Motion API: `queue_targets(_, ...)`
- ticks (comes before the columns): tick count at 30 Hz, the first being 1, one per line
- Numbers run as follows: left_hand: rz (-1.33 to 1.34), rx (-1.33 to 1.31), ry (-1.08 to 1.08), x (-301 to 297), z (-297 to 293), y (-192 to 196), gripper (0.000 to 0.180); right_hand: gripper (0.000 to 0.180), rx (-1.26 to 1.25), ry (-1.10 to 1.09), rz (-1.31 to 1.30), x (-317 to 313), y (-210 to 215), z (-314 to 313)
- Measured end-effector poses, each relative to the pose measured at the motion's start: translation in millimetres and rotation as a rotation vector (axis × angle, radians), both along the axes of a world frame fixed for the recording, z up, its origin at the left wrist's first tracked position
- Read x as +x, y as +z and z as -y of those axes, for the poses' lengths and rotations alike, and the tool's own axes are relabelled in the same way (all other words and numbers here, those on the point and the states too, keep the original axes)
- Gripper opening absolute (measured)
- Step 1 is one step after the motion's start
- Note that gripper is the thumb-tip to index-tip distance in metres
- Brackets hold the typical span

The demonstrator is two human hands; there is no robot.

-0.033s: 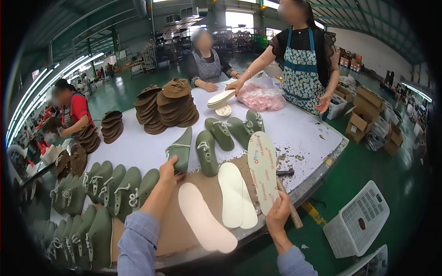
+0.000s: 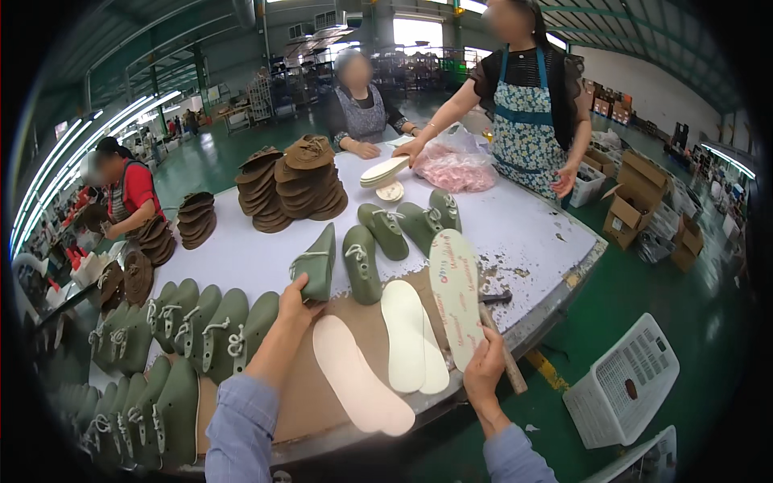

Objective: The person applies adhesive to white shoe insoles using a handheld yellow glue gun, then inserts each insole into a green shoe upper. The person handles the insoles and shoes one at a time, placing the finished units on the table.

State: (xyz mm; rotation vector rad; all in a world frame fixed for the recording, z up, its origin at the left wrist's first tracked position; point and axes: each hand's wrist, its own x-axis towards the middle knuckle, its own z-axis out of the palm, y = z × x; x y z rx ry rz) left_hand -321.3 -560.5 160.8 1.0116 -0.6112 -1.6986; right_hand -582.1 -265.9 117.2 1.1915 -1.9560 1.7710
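Observation:
My left hand (image 2: 295,304) is closed around the heel end of a green shoe last (image 2: 319,262) with a pale cord, tipped up at the table's middle. My right hand (image 2: 485,366) grips the lower end of a pale insole (image 2: 456,282) with red printing, held upright above the table's near edge. Between my hands, white insoles (image 2: 404,338) overlap on a brown board, beside a pinkish insole (image 2: 354,366). More green lasts (image 2: 362,270) stand just beyond. Behind the held insole lies a hammer (image 2: 507,358), partly hidden.
Rows of corded green lasts (image 2: 173,410) fill the near left. Stacked brown shoe uppers (image 2: 306,181) stand farther back. Across the table, a person in a flowered apron (image 2: 527,121) holds pale insoles (image 2: 385,171) near a pink-filled bag (image 2: 455,167). A white basket (image 2: 620,386) sits on the floor right.
The insole in my right hand has shifted slightly left and turned a little. My left hand keeps its hold on the last with hardly any movement.

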Motion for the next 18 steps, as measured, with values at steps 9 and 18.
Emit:
queue_targets(9, -0.156, -0.407, -0.140, 92, -296, 19, 0.055, 0.039, -0.095, 0.720, 0.885, 64, 42, -72)
queue_targets(18, -0.010, -0.226, 0.055, 142, -514, -30, 0.052, 0.090, 0.241, 1.288, 0.105, 232, 93, -162)
